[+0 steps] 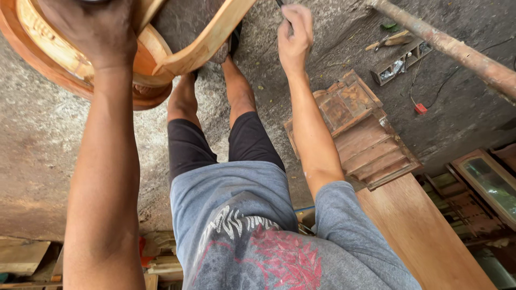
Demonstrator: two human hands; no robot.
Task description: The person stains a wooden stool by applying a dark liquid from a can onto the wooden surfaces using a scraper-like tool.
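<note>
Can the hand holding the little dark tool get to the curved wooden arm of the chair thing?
Probably yes. The right hand hovers beside the curved wooden arm with only bare floor between them. The left hand presses the round wooden frame.

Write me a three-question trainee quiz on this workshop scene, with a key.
1. True or false: the left hand is on the round wooden piece.
2. What does the right hand grip? A) a thin dark tool B) a paintbrush C) a sheet of sandpaper
3. Fill in: the carved wooden panel lies on the concrete floor on the person's ____ side.

Key: 1 true; 2 A; 3 right.
</note>
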